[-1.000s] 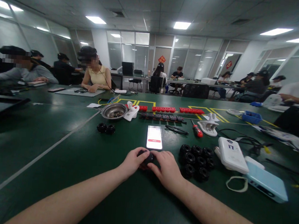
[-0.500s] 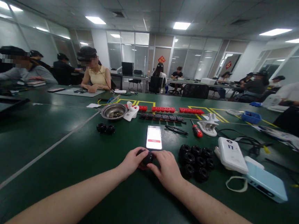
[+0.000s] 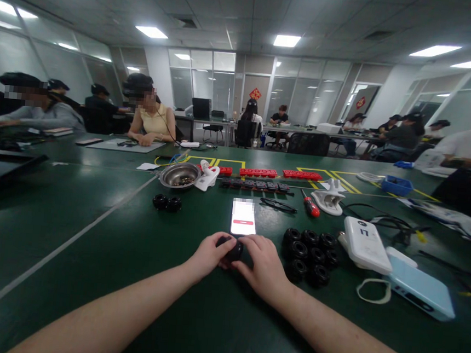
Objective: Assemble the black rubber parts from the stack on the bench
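Both of my hands meet at the middle of the green table (image 3: 85, 295). My left hand (image 3: 207, 256) and my right hand (image 3: 263, 267) are closed around one small black round part (image 3: 235, 250), gripping it from either side. Just beyond it lies a phone (image 3: 243, 217) with a lit screen. A cluster of several similar black round parts (image 3: 310, 254) sits to the right of my right hand. Two more black parts (image 3: 166, 202) lie to the far left of the phone.
A metal bowl (image 3: 179, 175), red and black part strips (image 3: 260, 173), a red-handled screwdriver (image 3: 309, 203), glasses (image 3: 278, 204), white clamps (image 3: 329, 198), a white device (image 3: 365, 243) and a light blue box (image 3: 419, 286) lie about. Other people sit at tables at the left, the right and behind.
My hands have stayed nearly still on the black part, with only slight finger shifts. The view has shifted a little.
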A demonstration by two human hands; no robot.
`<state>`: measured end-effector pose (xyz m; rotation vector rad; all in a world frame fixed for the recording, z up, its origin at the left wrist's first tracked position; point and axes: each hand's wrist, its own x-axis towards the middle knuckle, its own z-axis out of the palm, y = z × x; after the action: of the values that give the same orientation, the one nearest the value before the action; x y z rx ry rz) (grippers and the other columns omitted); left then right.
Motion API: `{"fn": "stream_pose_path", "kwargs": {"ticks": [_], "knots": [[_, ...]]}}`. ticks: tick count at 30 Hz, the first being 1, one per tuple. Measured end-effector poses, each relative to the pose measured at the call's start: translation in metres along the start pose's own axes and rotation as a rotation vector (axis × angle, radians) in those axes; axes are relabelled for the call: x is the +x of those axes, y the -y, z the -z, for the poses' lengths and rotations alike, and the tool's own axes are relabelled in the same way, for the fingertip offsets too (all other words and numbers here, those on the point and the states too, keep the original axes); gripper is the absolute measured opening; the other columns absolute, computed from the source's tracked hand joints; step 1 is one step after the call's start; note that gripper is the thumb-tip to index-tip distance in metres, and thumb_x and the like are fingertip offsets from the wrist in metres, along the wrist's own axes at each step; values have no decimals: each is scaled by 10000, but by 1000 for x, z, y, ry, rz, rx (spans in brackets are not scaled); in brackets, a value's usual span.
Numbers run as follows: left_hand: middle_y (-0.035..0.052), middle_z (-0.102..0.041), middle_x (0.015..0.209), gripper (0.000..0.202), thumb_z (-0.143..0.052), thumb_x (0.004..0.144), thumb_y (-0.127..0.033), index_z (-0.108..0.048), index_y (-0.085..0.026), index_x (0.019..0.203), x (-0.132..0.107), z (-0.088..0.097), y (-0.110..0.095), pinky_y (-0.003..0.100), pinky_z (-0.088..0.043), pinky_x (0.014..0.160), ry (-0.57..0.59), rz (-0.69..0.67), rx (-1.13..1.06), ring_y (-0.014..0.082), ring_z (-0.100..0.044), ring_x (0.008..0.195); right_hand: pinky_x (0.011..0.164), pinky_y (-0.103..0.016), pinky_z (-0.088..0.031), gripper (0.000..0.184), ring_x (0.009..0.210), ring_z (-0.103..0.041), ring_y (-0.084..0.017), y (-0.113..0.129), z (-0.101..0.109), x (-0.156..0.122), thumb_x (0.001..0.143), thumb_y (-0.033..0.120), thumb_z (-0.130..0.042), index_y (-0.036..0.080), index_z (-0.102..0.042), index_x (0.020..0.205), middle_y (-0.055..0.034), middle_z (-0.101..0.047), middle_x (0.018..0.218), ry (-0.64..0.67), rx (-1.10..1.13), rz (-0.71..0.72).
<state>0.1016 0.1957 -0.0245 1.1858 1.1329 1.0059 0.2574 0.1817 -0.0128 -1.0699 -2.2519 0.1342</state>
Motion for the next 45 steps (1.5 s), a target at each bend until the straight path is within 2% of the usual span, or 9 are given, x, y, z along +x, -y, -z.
{"fn": "stream_pose_path", "kwargs": {"ticks": [8,13,18,24,28,33,37,40,45], "knots": [[24,-579,726,289,-479,756,-398,-496,-144,892,-4,-1,-3,200,-466,446,-50,-13,-38,109,-587,520,812,-388,-342,309,906,-461,-226,2,1,0,759,376,-529,173,-503,991,-72,-545,962,-13,-5,-63],[30,-601,697,282,-511,746,-377,-486,-139,896,-4,-2,-4,217,-470,465,-10,40,-20,131,-608,507,785,-361,-363,178,852,-480,-205,-5,-3,1,788,310,-512,161,-552,876,-62,-568,886,10,-11,-78],[32,-597,655,298,-500,749,-392,-493,-129,889,-2,-2,-4,211,-458,432,-3,56,-14,125,-592,463,864,-364,-327,396,939,-438,-209,-2,-2,0,667,122,-610,177,-484,1039,-62,-516,1017,-39,-20,-11],[12,-575,686,268,-513,739,-376,-506,-136,858,-3,-2,-4,185,-443,420,-25,14,-13,102,-573,487,840,-417,-340,402,920,-460,-236,0,-2,-1,709,372,-586,179,-464,1040,-72,-534,994,-17,38,-64],[6,-575,657,282,-529,727,-380,-499,-137,867,-4,-2,-4,208,-454,431,6,25,-10,120,-585,477,782,-382,-372,215,827,-493,-207,-3,-3,0,788,339,-502,166,-526,914,-59,-576,862,11,3,-64],[21,-583,679,317,-552,705,-398,-515,-128,868,-2,1,-3,215,-455,432,31,36,-6,113,-571,469,842,-354,-350,348,920,-463,-197,0,-2,-1,700,225,-612,167,-475,1015,-61,-548,992,-43,22,60],[22,-578,708,316,-525,720,-409,-510,-135,876,-4,1,-5,215,-453,448,13,24,-15,114,-573,503,841,-400,-345,457,938,-460,-232,0,-1,-2,692,328,-606,168,-434,1084,-87,-531,1026,-64,30,-24],[22,-582,702,338,-517,715,-434,-507,-137,877,-5,0,-7,231,-457,461,34,21,0,131,-586,515,793,-394,-366,305,883,-487,-226,-4,-2,-1,763,363,-519,175,-488,1001,-75,-561,941,-27,42,-79],[5,-567,678,326,-564,675,-423,-535,-130,817,-4,-1,-7,209,-438,443,54,-8,97,110,-554,493,788,-371,-367,286,857,-483,-212,-4,-3,2,717,351,-594,171,-512,923,-61,-565,899,-11,43,21]]}}
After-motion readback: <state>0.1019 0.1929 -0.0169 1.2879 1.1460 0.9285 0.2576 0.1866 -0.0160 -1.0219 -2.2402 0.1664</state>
